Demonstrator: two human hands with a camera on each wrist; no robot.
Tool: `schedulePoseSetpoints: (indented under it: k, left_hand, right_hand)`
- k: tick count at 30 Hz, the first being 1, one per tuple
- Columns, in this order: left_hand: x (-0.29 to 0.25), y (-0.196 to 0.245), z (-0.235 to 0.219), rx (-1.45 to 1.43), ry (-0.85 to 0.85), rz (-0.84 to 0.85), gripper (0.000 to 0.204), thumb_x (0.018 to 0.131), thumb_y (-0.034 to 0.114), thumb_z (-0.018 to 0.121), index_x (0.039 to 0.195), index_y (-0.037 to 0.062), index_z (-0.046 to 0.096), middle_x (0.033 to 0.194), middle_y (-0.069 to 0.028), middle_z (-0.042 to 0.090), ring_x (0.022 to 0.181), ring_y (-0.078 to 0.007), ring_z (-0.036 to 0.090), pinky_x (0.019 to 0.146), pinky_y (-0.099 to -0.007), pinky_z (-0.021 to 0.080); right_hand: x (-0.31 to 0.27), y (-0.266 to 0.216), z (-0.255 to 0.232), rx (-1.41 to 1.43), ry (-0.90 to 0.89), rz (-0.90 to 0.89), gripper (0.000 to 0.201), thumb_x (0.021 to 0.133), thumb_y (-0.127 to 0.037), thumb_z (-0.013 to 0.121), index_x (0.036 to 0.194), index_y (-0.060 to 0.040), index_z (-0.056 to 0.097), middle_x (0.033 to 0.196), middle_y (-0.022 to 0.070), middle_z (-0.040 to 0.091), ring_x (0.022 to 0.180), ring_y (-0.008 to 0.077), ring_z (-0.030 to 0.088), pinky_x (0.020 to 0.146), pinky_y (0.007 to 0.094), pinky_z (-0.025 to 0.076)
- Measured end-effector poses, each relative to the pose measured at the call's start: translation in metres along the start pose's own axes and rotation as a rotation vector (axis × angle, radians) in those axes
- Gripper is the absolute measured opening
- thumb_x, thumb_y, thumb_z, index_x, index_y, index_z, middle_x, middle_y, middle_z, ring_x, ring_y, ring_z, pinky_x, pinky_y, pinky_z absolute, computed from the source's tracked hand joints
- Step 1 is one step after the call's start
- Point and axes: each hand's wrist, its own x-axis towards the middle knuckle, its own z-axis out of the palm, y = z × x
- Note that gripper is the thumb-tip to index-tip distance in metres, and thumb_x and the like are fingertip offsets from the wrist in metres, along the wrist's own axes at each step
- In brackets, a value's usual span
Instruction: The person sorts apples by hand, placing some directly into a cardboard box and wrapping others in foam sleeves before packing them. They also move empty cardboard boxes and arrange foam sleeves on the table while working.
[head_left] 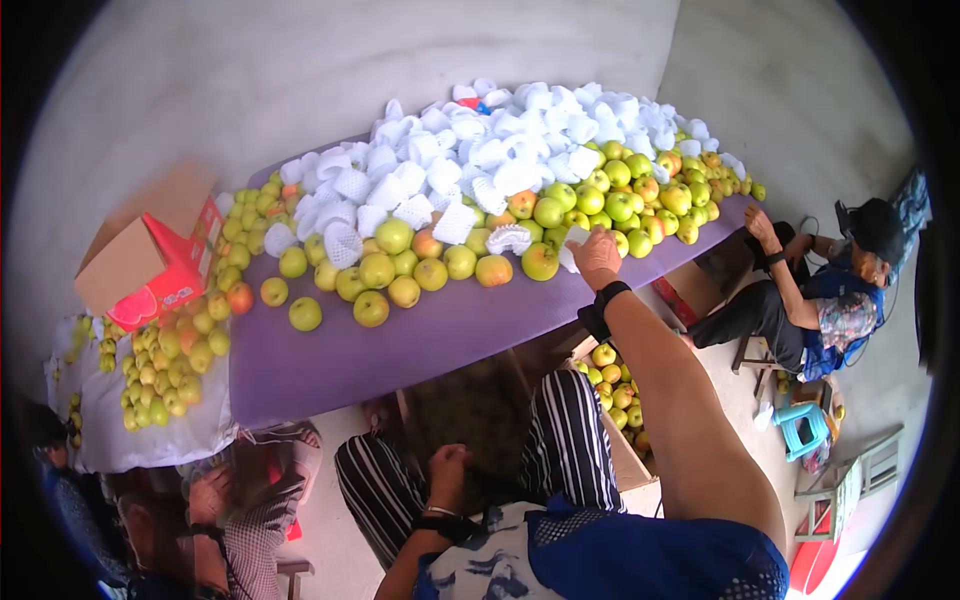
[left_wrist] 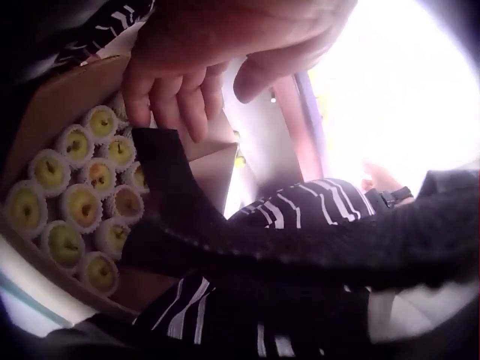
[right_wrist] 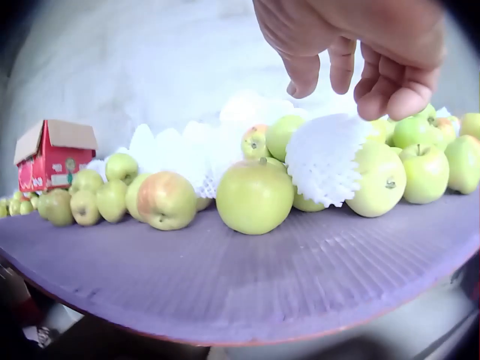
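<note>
My right hand (head_left: 597, 255) reaches over the purple table (head_left: 400, 340) to the near edge of an apple pile. In the right wrist view it (right_wrist: 352, 67) hovers with relaxed, hanging fingers just above a white foam net (right_wrist: 326, 157) that leans on a green apple (right_wrist: 379, 180); nothing is gripped. A larger green apple (right_wrist: 255, 196) stands just left of the net. My left hand (head_left: 447, 465) is low by my lap. Its fingers (left_wrist: 195, 82) hang loosely curled and empty over a cardboard box (left_wrist: 45, 112) packed with net-wrapped apples (left_wrist: 67, 202).
A heap of foam nets (head_left: 480, 150) covers the table's far side, with green and reddish apples in front. A red carton (head_left: 150, 265) sits at the left end. A second person (head_left: 830, 290) sits at the right. An apple box (head_left: 615, 390) and blue stool (head_left: 805, 428) stand below.
</note>
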Motion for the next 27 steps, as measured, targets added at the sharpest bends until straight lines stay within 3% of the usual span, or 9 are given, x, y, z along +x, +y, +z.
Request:
schedulePoseSetpoints:
  k: [6, 8, 9, 10, 12, 14, 18, 22, 27]
  left_hand:
    - [-0.01, 0.007, -0.001, -0.135, 0.05, -0.027, 0.016, 0.082, 0.01, 0.054, 0.091, -0.0026, 0.059, 0.079, -0.0071, 0.06, 0.076, -0.0149, 0.058, 0.07, -0.025, 0.046]
    - [-0.009, 0.009, -0.002, -0.061, 0.01, 0.007, 0.016, 0.085, 0.012, 0.05, 0.095, 0.0013, 0.057, 0.084, -0.0067, 0.061, 0.078, -0.0152, 0.059, 0.068, -0.0257, 0.047]
    - [-0.01, 0.013, 0.0, -0.064, 0.007, 0.01, 0.016, 0.085, 0.012, 0.05, 0.095, 0.0013, 0.057, 0.084, -0.0067, 0.061, 0.078, -0.0152, 0.059, 0.068, -0.0257, 0.047]
    - [-0.01, 0.02, 0.002, -0.116, -0.007, 0.068, 0.016, 0.086, 0.012, 0.049, 0.095, 0.0015, 0.057, 0.086, -0.0073, 0.061, 0.08, -0.0156, 0.059, 0.069, -0.0261, 0.048]
    - [-0.016, 0.043, 0.005, -0.166, -0.015, 0.12, 0.017, 0.086, 0.013, 0.048, 0.096, 0.0017, 0.056, 0.087, -0.0079, 0.061, 0.081, -0.016, 0.06, 0.07, -0.0266, 0.048]
    - [-0.022, 0.069, 0.005, -0.28, -0.159, 0.23, 0.02, 0.089, 0.016, 0.047, 0.101, 0.0021, 0.054, 0.091, -0.0091, 0.061, 0.084, -0.0171, 0.06, 0.072, -0.0286, 0.049]
    - [-0.033, 0.084, 0.008, -0.46, -0.275, 0.277, 0.024, 0.089, 0.018, 0.046, 0.107, 0.0021, 0.051, 0.096, -0.0092, 0.06, 0.085, -0.0178, 0.06, 0.072, -0.0312, 0.05]
    - [-0.023, 0.054, 0.01, -0.413, -0.279, 0.181, 0.028, 0.085, 0.014, 0.052, 0.11, 0.0024, 0.049, 0.098, -0.0066, 0.058, 0.085, -0.0155, 0.059, 0.067, -0.0272, 0.051]
    - [-0.023, 0.049, 0.019, -0.293, -0.206, 0.197, 0.028, 0.085, 0.014, 0.052, 0.109, -0.0001, 0.048, 0.099, -0.0095, 0.057, 0.086, -0.0177, 0.058, 0.066, -0.0297, 0.052]
  right_hand:
    - [0.022, 0.03, 0.025, 0.244, -0.004, 0.052, 0.036, 0.064, -0.02, 0.07, 0.095, -0.0054, 0.058, 0.092, 0.0135, 0.06, 0.089, 0.0296, 0.058, 0.076, 0.0371, 0.047]
    - [0.015, 0.037, 0.02, 0.648, 0.118, 0.014, 0.026, 0.063, -0.012, 0.069, 0.087, -0.0066, 0.059, 0.082, 0.0085, 0.06, 0.077, 0.0207, 0.058, 0.068, 0.0316, 0.047]
    - [0.009, 0.036, 0.019, 0.896, 0.105, -0.059, 0.022, 0.068, -0.002, 0.062, 0.089, -0.0049, 0.056, 0.078, -0.0002, 0.057, 0.067, 0.0086, 0.051, 0.06, 0.0221, 0.041]
    - [0.001, 0.04, 0.016, 0.897, 0.107, -0.062, 0.022, 0.068, -0.002, 0.062, 0.089, -0.0049, 0.056, 0.078, -0.0002, 0.057, 0.067, 0.0086, 0.051, 0.06, 0.0221, 0.041]
    - [-0.058, 0.015, -0.029, 1.321, -0.178, -0.077, 0.02, 0.072, 0.002, 0.056, 0.09, -0.006, 0.055, 0.08, -0.0003, 0.059, 0.071, 0.0091, 0.054, 0.06, 0.0224, 0.042]
    - [-0.107, 0.013, -0.029, 1.478, -0.409, -0.148, 0.018, 0.075, 0.005, 0.053, 0.089, -0.0068, 0.054, 0.083, 0.0009, 0.06, 0.075, 0.0093, 0.056, 0.062, 0.0223, 0.044]
    - [-0.218, 0.018, -0.003, 1.556, -0.812, -0.076, 0.028, 0.07, 0.013, 0.054, 0.089, -0.0078, 0.053, 0.086, -0.0009, 0.058, 0.078, 0.0092, 0.055, 0.069, 0.0223, 0.046]
    - [-0.282, 0.032, 0.034, 1.34, -0.914, -0.159, 0.022, 0.073, 0.008, 0.06, 0.086, -0.008, 0.052, 0.082, -0.0038, 0.055, 0.078, 0.005, 0.053, 0.071, 0.0208, 0.045]
    - [-0.285, 0.044, 0.044, 1.297, -0.901, -0.011, 0.025, 0.071, 0.007, 0.058, 0.091, -0.0069, 0.054, 0.082, 0.0014, 0.058, 0.073, 0.011, 0.056, 0.06, 0.0244, 0.048]
